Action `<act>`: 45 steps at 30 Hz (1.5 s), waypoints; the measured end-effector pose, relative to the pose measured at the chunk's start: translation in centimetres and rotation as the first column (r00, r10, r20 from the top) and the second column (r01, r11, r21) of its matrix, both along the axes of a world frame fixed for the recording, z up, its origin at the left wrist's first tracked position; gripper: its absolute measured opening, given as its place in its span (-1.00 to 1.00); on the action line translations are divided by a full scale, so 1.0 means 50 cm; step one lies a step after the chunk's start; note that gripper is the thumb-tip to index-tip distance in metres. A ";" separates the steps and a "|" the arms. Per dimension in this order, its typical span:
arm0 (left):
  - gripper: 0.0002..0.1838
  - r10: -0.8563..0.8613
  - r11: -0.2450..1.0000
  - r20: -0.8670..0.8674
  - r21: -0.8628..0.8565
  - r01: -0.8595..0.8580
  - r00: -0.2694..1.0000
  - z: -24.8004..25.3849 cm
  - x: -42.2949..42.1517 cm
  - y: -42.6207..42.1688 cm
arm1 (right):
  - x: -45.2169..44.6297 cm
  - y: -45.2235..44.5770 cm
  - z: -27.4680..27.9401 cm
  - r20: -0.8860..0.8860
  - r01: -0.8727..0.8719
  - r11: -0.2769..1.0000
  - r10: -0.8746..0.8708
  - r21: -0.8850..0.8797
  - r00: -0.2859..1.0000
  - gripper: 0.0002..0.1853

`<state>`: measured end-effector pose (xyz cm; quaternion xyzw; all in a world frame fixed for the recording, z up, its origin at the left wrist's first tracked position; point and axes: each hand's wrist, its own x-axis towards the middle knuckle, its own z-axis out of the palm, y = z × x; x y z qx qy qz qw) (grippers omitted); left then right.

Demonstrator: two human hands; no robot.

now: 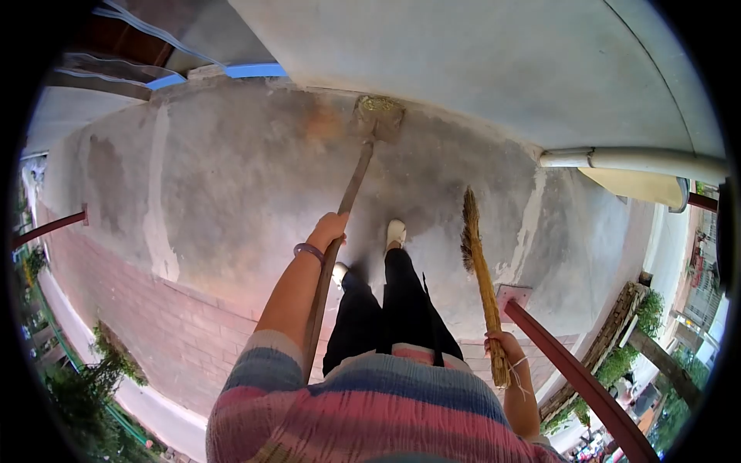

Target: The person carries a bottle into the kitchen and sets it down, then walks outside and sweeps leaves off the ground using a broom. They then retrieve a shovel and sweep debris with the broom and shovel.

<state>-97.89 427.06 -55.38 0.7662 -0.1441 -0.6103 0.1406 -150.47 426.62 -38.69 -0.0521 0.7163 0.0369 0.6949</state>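
My left hand (329,228) is wrapped round the long wooden handle of a shovel (357,177). The shovel's blade lies on the concrete floor near the wall, with some yellowish-green debris (377,103) on it. On the right, my right hand (504,346) grips a straw broom (482,278) close to the end of its yellow handle. The broom's dark bristles point away from me, toward the wall. It is apart from the shovel, and I cannot tell whether its tip touches the floor.
A pale wall (494,69) runs along the far side, with a pipe (633,160) at its right. A red metal post (571,370) rises close to my right arm. Plants (116,359) grow beyond the pink tiled edge (154,316) on the left.
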 end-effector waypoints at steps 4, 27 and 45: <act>-0.39 -0.153 0.988 0.128 0.045 0.148 0.980 -0.007 -0.033 0.066 | 0.008 -0.018 0.013 0.061 0.082 0.997 -0.082 0.005 0.995 -0.80; -0.41 -0.211 0.946 0.202 0.288 0.148 0.956 0.116 0.028 0.216 | 0.342 -0.429 -0.210 -0.050 -0.562 0.736 0.590 -0.376 0.806 -0.83; -0.46 -0.192 0.942 0.181 0.311 0.129 0.965 0.069 0.086 0.250 | 0.493 -0.557 -0.304 -0.163 -0.777 0.540 0.777 -0.322 0.608 -0.85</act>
